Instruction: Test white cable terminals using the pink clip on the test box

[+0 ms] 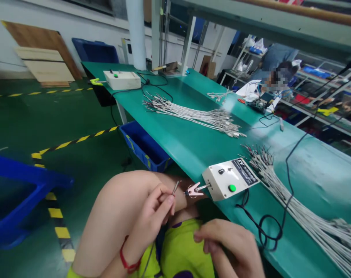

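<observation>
Head view: left hand (155, 210) pinching wire end (176, 187) beside tester box (230, 178).

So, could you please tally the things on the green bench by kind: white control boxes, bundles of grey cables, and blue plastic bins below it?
White control boxes with green buttons: 2, the near one and the far one.
Bundles of grey cables with metal ends: 2, the far one and the near one.
Blue plastic bins under the green bench: 1.
Total: 5.
</observation>
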`<action>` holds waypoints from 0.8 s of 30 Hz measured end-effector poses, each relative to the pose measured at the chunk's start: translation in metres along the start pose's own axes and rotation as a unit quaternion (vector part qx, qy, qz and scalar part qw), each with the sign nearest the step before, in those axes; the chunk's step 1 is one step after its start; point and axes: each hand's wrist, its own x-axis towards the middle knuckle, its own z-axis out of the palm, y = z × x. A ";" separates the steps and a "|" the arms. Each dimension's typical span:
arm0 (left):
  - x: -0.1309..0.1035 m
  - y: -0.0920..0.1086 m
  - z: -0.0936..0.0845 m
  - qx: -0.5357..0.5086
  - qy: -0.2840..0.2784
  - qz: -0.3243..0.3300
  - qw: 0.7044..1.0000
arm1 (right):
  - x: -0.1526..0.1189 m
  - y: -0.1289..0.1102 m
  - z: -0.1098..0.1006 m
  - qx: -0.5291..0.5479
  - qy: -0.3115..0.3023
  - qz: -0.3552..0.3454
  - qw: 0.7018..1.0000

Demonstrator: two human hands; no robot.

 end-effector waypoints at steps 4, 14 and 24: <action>-0.004 -0.003 0.004 0.021 -0.011 0.009 1.000 | 0.030 0.032 0.032 0.006 0.045 -0.041 0.998; -0.018 0.015 0.005 -0.003 -0.122 -0.010 0.992 | 0.042 0.044 0.072 0.118 0.171 -0.030 0.978; -0.013 0.006 0.003 0.011 -0.080 0.012 0.997 | 0.051 0.036 0.081 0.197 0.190 -0.032 0.961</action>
